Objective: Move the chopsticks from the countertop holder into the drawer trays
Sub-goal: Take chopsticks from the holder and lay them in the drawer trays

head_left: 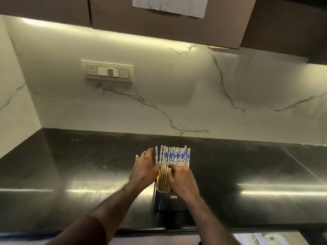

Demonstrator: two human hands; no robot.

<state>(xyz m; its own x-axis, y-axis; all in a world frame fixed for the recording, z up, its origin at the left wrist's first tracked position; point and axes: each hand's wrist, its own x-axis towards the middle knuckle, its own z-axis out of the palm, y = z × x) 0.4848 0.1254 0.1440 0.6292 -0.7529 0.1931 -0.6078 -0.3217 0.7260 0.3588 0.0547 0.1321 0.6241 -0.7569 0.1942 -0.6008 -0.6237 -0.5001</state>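
Just below frame centre, the upright chopsticks [172, 157] in the holder [169, 200] are flanked: right hand [182, 181] curled around their shafts, left hand [144, 169] spread flat alongside.

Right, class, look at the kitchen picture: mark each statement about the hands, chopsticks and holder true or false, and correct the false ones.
1. The chopsticks stand upright in the holder. True.
2. The holder sits on a white countertop. False: the countertop is black.
3. Both hands are at the chopsticks. True: left hand, right hand.
4. The chopstick tops are plain red. False: white with blue pattern.
5. A switch panel is on the wall. True.
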